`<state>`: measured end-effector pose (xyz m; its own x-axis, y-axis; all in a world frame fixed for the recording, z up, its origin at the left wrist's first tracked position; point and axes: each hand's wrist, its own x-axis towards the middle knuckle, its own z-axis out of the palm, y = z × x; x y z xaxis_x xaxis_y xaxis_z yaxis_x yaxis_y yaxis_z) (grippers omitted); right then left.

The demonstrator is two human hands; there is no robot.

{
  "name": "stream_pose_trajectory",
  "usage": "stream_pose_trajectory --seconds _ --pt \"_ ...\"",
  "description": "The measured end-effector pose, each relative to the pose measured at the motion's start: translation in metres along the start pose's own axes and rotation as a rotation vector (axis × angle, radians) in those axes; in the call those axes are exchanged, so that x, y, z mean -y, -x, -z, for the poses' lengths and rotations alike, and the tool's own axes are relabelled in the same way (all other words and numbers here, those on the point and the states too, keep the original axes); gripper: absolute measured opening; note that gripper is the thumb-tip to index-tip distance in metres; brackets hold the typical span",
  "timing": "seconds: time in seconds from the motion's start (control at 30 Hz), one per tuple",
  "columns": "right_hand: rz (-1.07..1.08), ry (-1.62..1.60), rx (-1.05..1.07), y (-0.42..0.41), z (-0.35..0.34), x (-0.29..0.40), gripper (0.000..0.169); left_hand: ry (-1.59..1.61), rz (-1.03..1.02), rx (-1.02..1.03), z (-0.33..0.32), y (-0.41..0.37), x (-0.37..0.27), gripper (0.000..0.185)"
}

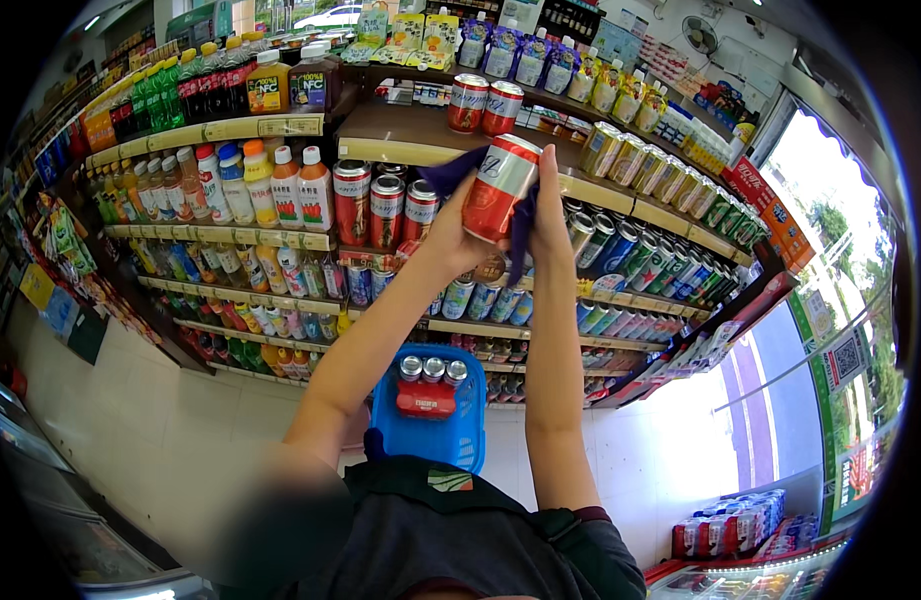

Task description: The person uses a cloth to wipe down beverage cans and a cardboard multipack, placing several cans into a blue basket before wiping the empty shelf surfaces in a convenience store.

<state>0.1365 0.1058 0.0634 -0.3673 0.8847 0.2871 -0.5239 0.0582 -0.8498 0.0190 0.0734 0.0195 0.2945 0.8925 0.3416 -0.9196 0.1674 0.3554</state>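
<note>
A red and silver drinks can point(499, 187) is held up, tilted, in front of the shelves. My left hand point(454, 229) grips its left side and base. On the other side, my right hand point(548, 206) presses a dark purple cloth point(522, 232) against the can, thumb pointing up. Part of the cloth also sticks out to the left behind the can; how it runs between is hidden. Just beyond stand two similar red and silver cans point(484, 105) on the brown upper shelf point(408, 124).
A blue plastic basket point(430, 442) below my arms holds a red-wrapped pack of cans point(428, 390). Bottles point(261, 184) line the left shelves, and gold cans point(636, 165) the right. Drink pouches point(531, 60) stand above. Packed drinks point(730, 525) lie on the floor at right.
</note>
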Motion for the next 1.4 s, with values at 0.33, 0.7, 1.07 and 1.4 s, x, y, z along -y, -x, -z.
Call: stream_pose_trajectory --seconds 0.33,0.7,1.07,1.4 --pt "0.769 0.889 -0.280 0.024 0.000 -0.072 0.044 -1.167 -0.730 -0.286 0.031 -0.007 0.025 0.039" --pt "0.931 1.065 -0.165 0.065 0.033 -0.096 0.019 -0.043 -0.134 -0.080 0.017 0.019 0.014 0.040" --pt "-0.231 0.181 -0.327 0.147 0.132 -0.215 0.031 -0.754 -0.078 -0.236 0.195 0.096 0.089 0.098" --pt "-0.587 0.572 -0.625 0.293 0.258 -0.434 0.039 -1.194 0.136 -0.563 0.373 0.225 0.229 0.087"
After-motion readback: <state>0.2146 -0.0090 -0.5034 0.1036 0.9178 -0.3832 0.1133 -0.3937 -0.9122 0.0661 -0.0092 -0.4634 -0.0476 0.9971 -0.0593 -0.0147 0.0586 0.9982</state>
